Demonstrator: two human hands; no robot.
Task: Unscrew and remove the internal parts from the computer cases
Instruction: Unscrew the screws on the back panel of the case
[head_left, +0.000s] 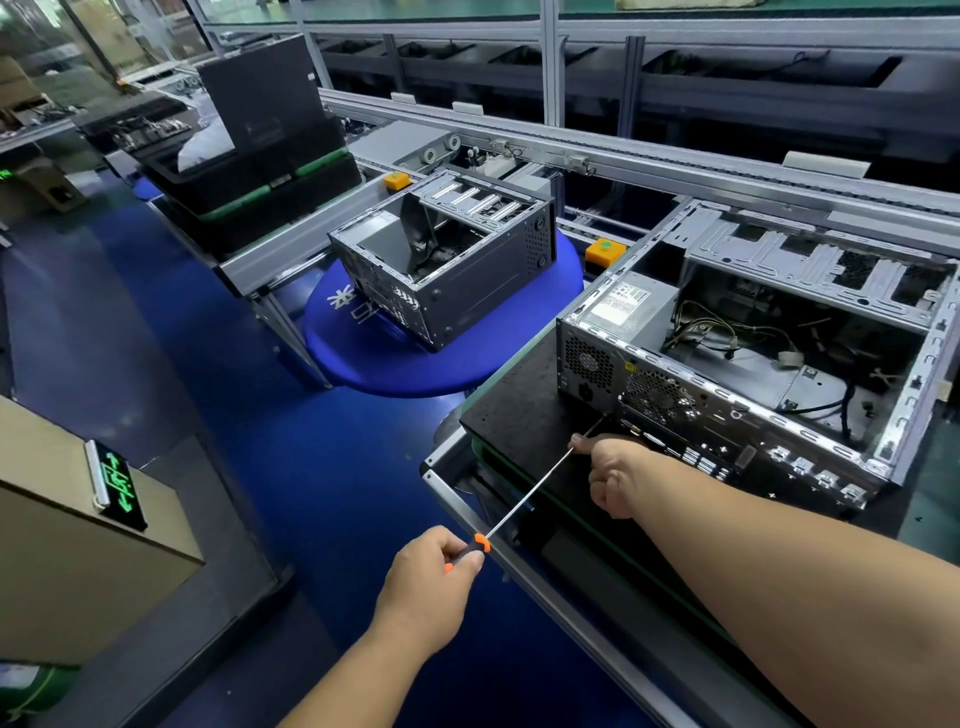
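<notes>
A left hand (434, 577) grips a screwdriver (524, 499) by its handle while the right hand (618, 480) apparently pinches its shaft, tip at the rear panel of an open computer case (753, 364).

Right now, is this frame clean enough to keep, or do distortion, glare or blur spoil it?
Head view: wide-angle bowing curves the conveyor rails; overhead light glares on the blue floor; the near computer case, screwdriver and both hands, left and right, are sharp; far background softens.
</notes>
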